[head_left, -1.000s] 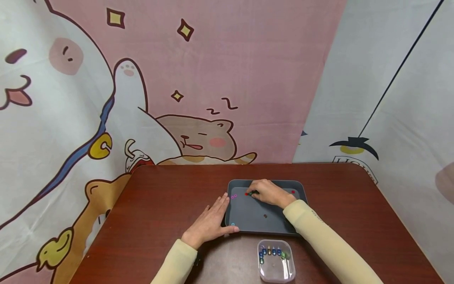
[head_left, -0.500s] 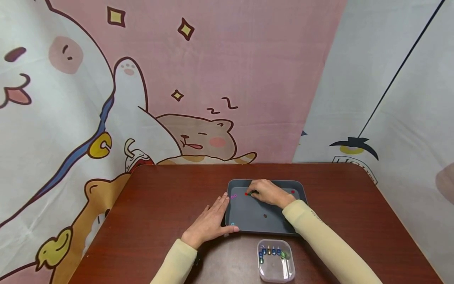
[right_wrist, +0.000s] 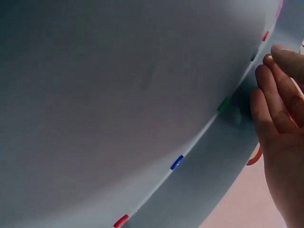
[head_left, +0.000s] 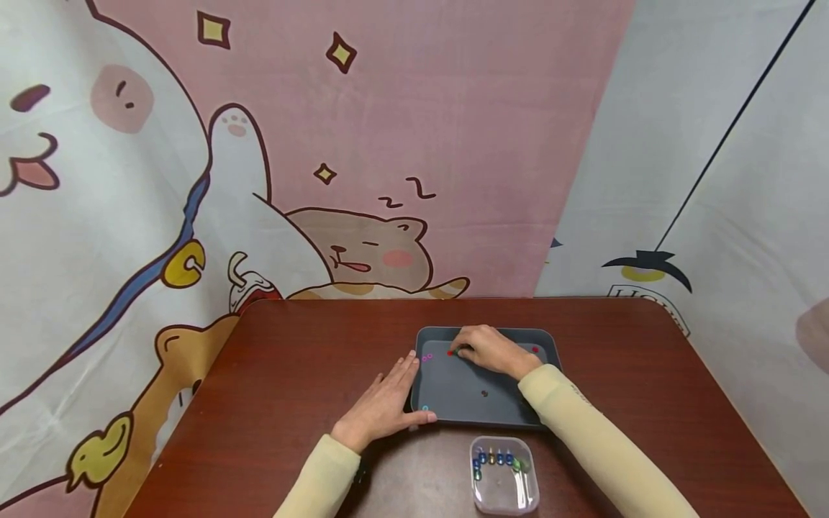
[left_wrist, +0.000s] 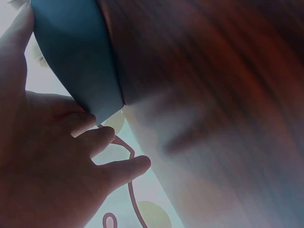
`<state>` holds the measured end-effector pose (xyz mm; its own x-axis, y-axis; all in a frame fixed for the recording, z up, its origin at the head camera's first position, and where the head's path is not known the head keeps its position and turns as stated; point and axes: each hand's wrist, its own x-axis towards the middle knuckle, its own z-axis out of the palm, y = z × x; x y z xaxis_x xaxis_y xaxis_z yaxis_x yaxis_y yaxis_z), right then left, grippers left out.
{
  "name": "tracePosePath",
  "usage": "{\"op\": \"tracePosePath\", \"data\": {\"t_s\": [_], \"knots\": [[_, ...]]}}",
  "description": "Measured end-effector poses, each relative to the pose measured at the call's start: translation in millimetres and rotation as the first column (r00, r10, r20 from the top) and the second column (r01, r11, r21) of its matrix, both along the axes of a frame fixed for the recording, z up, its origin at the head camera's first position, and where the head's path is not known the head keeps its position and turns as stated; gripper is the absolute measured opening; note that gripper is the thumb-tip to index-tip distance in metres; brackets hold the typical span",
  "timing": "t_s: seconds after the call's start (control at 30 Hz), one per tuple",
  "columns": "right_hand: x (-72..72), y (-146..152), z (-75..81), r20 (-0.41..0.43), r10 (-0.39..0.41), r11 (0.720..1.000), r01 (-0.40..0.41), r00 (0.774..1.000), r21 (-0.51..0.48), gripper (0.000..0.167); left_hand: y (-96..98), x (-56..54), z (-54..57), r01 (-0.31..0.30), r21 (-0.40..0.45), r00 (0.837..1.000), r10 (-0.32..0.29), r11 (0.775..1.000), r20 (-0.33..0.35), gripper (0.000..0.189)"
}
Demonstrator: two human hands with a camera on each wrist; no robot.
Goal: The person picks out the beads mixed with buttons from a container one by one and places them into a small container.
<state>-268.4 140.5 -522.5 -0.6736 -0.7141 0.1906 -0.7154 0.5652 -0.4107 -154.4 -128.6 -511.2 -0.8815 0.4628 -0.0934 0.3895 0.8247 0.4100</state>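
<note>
My left hand [head_left: 381, 410] lies with spread fingers at the left edge of the grey tray [head_left: 453, 410], its thumb on the near rim. My right hand [head_left: 490, 349] reaches into the tray, fingers bent down near the far side. In the right wrist view, its thumb and fingertips come close together beside a small dark bead [right_wrist: 253, 56]; I cannot tell whether anything is between them. Along the tray's far side sit a red bead [right_wrist: 265, 36], a green bead [right_wrist: 222, 104], a blue bead [right_wrist: 176, 162] and another red bead [right_wrist: 121, 221].
Two pink ring-shaped beads [head_left: 427, 357] lie near the left hand's fingertips. A light-blue ring [head_left: 424, 409] sits in the near left corner, and a small brown piece [head_left: 484, 393] mid-tray. Before the tray stands a clear plastic box [head_left: 505, 500] with several blue, gold and green pieces.
The dark green bit beside the right fingertips shows less now than before. The right hand stays almost in place, and the left hand has not moved.
</note>
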Motion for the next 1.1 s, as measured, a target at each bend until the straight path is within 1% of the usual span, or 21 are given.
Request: {"op": "tracePosePath", "data": {"t_s": [0.17, 0.37, 0.7, 0.87, 1.1], "knots": [[2.7, 1.1, 7.4, 0.001, -0.003, 0.999, 0.003, 1.000, -0.041, 0.019, 0.2, -0.8, -1.4, 0.003, 0.002, 1.000, -0.003, 1.000, -0.004, 0.109], [10.0, 1.3, 22.9, -0.001, -0.012, 0.997, 0.012, 1.000, -0.072, 0.019, 0.0, -0.5, -2.3, -0.002, -0.005, 1.000, 0.002, 1.000, -0.002, 0.109], [22.0, 11.2, 46.5, 0.003, -0.067, 0.993, 0.067, 0.998, -0.093, 0.023, -0.1, 0.7, -1.3, -0.003, -0.016, 1.000, 0.003, 1.000, -0.003, 0.109], [28.2, 15.5, 55.9, -0.007, -0.062, 0.990, 0.061, 0.998, -0.127, 0.022, -0.3, 0.7, -0.8, -0.001, -0.023, 1.000, 0.000, 1.000, -0.008, 0.109], [38.5, 20.8, 67.0, -0.032, -0.070, 0.987, 0.065, 0.997, -0.150, 0.021, 0.4, 0.5, -1.4, -0.004, -0.021, 1.000, 0.003, 1.000, -0.002, 0.109]]}}
